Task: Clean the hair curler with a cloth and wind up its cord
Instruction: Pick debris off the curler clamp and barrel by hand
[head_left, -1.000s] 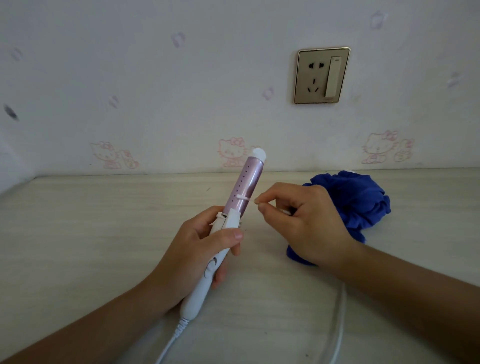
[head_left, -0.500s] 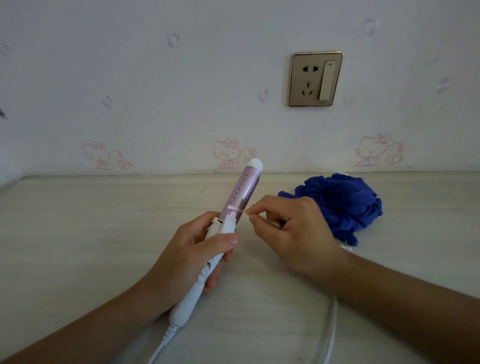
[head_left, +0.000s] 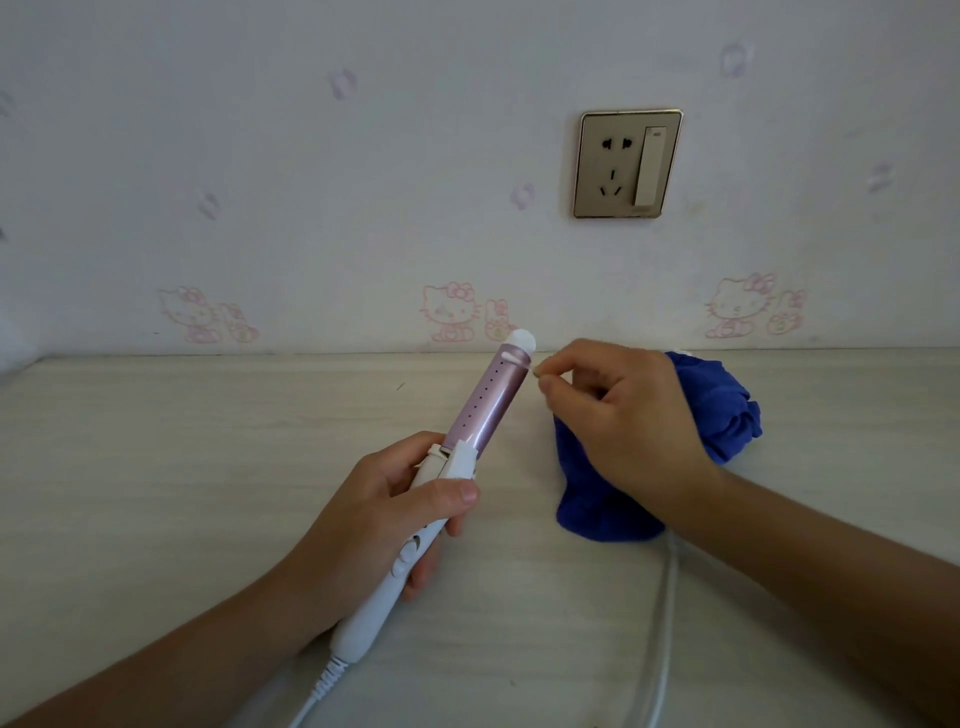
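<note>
Left hand (head_left: 379, 514): fingers and thumb wrapped round the white handle of the hair curler (head_left: 480, 410), held above the table (head_left: 182, 441), barrel pointing to 1 o'clock. Right hand (head_left: 634, 415): thumb and forefinger pinch a cotton swab (head_left: 511, 358), its head on the barrel just below the white tip. Cloth (head_left: 727, 405) lies at 3 o'clock of the barrel, behind that hand. Cord (head_left: 667, 597) trails toward 6 o'clock. Half a second ago the swab sat low on the barrel, near the handle.

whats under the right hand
A crumpled blue cloth lies on the pale wooden table beneath the right hand; the hand covers its middle, so anything there is hidden.
</note>
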